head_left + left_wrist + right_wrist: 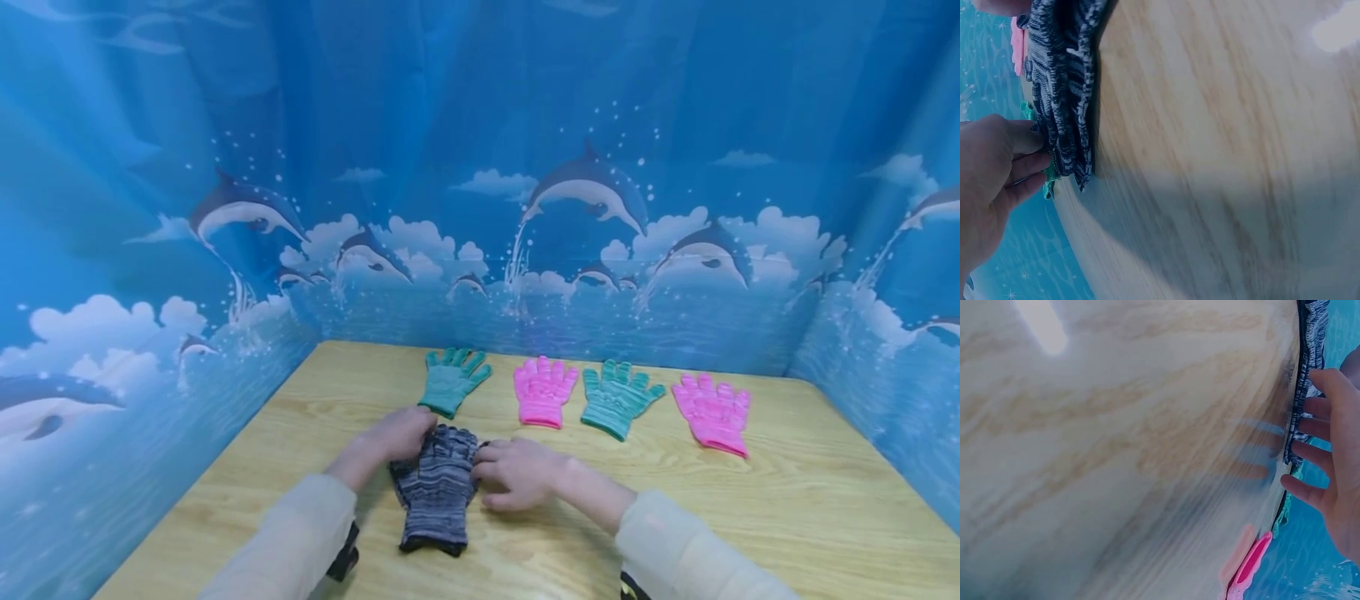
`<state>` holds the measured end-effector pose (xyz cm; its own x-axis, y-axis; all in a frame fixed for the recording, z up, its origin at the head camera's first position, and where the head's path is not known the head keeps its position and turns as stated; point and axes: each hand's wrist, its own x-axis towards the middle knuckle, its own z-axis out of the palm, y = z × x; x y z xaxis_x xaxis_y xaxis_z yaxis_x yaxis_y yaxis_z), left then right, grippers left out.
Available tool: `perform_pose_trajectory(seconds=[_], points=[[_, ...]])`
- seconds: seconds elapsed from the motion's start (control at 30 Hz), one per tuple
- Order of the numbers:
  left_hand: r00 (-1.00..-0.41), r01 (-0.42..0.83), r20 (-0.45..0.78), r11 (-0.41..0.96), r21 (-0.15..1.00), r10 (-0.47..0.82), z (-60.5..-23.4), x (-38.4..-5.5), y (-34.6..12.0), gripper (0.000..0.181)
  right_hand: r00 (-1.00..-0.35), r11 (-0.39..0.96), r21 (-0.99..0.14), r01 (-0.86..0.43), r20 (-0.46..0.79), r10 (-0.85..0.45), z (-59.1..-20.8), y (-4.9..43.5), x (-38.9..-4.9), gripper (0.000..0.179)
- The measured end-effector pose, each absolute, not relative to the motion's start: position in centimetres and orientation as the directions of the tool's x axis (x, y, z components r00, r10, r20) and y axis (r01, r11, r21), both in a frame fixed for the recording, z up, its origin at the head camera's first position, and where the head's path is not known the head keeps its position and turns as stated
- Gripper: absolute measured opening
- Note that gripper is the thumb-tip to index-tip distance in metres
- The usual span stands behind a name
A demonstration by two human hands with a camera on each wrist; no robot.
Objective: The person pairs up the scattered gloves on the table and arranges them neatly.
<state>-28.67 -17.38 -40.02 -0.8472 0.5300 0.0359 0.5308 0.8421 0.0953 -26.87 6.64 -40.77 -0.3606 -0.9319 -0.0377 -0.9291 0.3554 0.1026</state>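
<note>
A grey-and-black striped knit glove [438, 492] lies on the table with its black cuff toward me and its fingers pointing away. Seen from the side in the left wrist view, the knit glove [1063, 87] shows folded layers. My left hand [408, 432] is at its upper left edge; in the left wrist view the left hand [991, 175] pinches that edge with thumb and fingers. On the opposite side, my right hand [521, 473] rests beside the glove. In the right wrist view the right hand [1338, 437] has its fingers spread and relaxed, fingertips right at the knit.
Along the far side of the wooden table [810, 517] lie a green glove [452, 382], a pink glove [543, 393], another green glove [618, 400] and another pink glove [712, 414]. Behind and beside the table hangs a blue dolphin-print curtain [465, 100].
</note>
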Motion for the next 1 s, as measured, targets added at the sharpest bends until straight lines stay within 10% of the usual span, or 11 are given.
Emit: perform_pose_trajectory(seconds=[0.33,0.67,1.0], points=[[-0.757,0.627,0.215,0.778,-0.026,0.617,-39.9,-28.6,-17.5,0.010,-0.326,0.323,0.089,-0.942,-0.014,-0.945,-40.8,6.7,-26.9,0.044],[-0.819,0.553,0.160,0.832,-0.042,0.552,-40.7,-29.0,-17.8,0.008,-0.311,0.309,0.062,-0.949,-0.032,-0.950,-40.6,6.4,-26.9,0.043],[-0.675,0.725,0.088,0.680,-0.104,0.733,-39.4,-28.5,-18.3,0.006,-0.335,0.331,0.083,-0.940,-0.045,-0.941,-40.4,6.6,-26.8,0.045]])
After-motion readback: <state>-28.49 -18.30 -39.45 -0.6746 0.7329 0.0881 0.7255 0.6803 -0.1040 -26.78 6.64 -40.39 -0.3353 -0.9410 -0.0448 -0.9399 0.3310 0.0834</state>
